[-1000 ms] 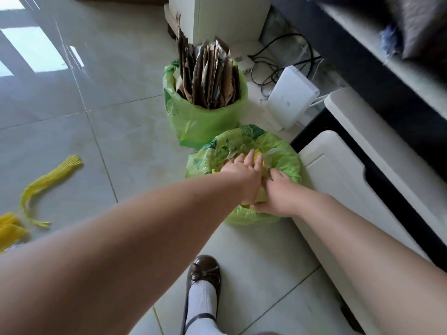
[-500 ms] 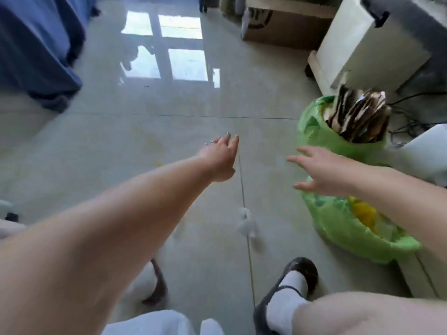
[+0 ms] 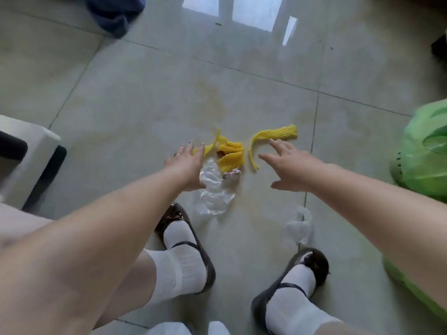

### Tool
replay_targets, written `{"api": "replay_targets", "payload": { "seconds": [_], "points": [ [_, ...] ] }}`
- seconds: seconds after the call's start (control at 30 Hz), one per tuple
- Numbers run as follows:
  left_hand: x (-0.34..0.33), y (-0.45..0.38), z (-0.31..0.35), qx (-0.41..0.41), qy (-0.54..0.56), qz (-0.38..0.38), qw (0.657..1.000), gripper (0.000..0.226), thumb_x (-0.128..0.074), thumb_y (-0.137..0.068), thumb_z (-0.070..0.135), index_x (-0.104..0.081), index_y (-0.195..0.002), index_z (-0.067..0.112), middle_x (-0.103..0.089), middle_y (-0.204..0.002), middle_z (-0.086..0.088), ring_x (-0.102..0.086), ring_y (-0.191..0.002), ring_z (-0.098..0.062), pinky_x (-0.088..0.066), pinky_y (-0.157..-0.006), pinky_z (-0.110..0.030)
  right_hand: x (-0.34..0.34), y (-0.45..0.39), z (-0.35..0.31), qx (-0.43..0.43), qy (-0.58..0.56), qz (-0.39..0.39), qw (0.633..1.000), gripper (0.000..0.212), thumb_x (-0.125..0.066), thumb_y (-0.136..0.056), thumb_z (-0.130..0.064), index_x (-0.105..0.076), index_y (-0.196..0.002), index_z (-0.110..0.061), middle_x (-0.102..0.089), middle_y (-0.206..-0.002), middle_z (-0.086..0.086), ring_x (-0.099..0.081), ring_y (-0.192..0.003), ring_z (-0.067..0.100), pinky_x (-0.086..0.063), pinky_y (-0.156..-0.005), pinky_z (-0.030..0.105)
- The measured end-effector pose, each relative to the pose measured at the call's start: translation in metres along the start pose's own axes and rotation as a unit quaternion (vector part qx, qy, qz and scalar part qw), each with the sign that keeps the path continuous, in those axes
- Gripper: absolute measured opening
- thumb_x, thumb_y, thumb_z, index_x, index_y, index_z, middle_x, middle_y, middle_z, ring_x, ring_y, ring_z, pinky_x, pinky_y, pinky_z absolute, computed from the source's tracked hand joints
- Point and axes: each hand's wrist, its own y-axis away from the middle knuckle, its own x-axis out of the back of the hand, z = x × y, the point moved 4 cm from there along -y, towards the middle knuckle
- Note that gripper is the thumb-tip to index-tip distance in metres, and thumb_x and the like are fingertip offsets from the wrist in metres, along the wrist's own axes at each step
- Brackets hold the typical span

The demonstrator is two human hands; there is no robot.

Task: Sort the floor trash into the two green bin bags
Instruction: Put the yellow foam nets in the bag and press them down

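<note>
Yellow foam nets [image 3: 231, 154] lie between left hand [image 3: 187, 163] and right hand [image 3: 289, 165].

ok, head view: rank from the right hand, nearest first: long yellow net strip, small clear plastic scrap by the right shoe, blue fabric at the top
From the right hand:
1. Long yellow net strip: at the fingertips, just ahead of the hand.
2. Small clear plastic scrap: on the floor below the forearm, in front of the right shoe.
3. Blue fabric: far off at the top left of the view.
</note>
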Motion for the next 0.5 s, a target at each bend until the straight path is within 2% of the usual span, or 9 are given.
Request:
{"api": "replay_targets", "payload": {
  "seconds": [0.1, 0.23, 0.4, 0.5],
  "points": [
    [-0.028, -0.017, 0.003, 0.002, -0.019, -0.027, 0.999, 0.124, -0.073, -0.066, 0.06, 0.014, -0.148, 0.029, 0.015, -0.159, -0.008, 0.008, -0.147, -0.032, -0.019, -0.114, -0.057, -0.021, -0.044, -0.007, -0.003, -0.015, -0.006, 1.0, 0.093, -0.067, -0.081, -0.042, -0.006, -0.149, -0.03, 0.013, -0.158, 0.009, 0.007, -0.146, 0.028, -0.037, -0.105, 0.051],
    [-0.056, -0.042, 0.01, 0.005, -0.049, -0.053, 0.997, 0.132, -0.073, -0.06, 0.066, 0.019, -0.146, 0.028, 0.024, -0.156, -0.01, 0.016, -0.145, -0.035, -0.013, -0.113, -0.061, -0.039, -0.094, -0.007, -0.017, -0.04, -0.008, 0.999, 0.102, -0.069, -0.077, -0.047, 0.001, -0.149, -0.028, 0.014, -0.158, 0.009, 0.009, -0.146, 0.028, -0.036, -0.104, 0.053],
    [-0.068, -0.072, 0.009, -0.005, -0.081, -0.043, 0.996, 0.133, -0.072, -0.06, 0.067, 0.024, -0.145, 0.029, 0.027, -0.155, -0.012, 0.018, -0.144, -0.034, -0.004, -0.114, -0.061, -0.046, -0.144, -0.03, 0.048, -0.059, 0.017, 0.997, 0.11, -0.068, -0.071, -0.058, 0.004, -0.149, -0.03, 0.017, -0.157, 0.009, 0.011, -0.146, 0.028, -0.022, -0.111, 0.059],
    [-0.07, -0.084, 0.003, -0.017, -0.08, -0.031, 0.996, 0.13, -0.071, -0.061, 0.066, 0.021, -0.146, 0.031, 0.024, -0.156, -0.011, 0.016, -0.145, -0.032, -0.001, -0.115, -0.058, -0.058, -0.167, -0.041, 0.075, -0.05, 0.011, 0.996, 0.111, -0.069, -0.07, -0.057, 0.006, -0.148, -0.033, 0.018, -0.157, 0.009, 0.011, -0.146, 0.027, -0.018, -0.111, 0.06]
  ]
}}
